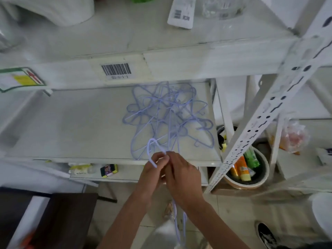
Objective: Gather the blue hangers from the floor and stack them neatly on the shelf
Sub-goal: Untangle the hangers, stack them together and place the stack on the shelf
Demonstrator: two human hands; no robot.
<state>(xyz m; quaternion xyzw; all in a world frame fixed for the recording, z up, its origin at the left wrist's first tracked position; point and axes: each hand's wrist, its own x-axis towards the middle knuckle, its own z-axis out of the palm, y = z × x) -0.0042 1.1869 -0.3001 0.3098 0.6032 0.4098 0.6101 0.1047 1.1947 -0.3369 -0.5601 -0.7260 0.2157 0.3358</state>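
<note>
Item: blue hangers, held lot and shelved lot. Nearest, the held hangers (pixel 179 223) hang below the wrists, long axis roughly vertical toward the floor, bodies largely hidden behind the forearms; how many are in the bunch cannot be told. Their hook (pixel 152 150) rises above the knuckles and curves over to the left, pointing up and away toward the shelf. Left hand (pixel 152 174) and right hand (pixel 181 173) meet at the hook's neck, fingers of both pinched narrowly round the wire, touching each other; neither hand is clearly nearer the shelf, the right sitting slightly higher and further in. Just beyond the fingertips lies the front edge of the middle shelf (pixel 71 133), so the coming move, by judgement, is a short lift forward and over that lip. On it, to the right, a tangled pile of hangers (pixel 167 114) lies flat with hooks pointing every way, not yet neat; its near loops reach almost to the held hook and could snag it. The left half of the board is bare. To the right, a perforated upright (pixel 265 114) slants past, beside a bowl of bottles (pixel 246 169). Farthest, the upper shelf beam with barcode label (pixel 116 70).
</note>
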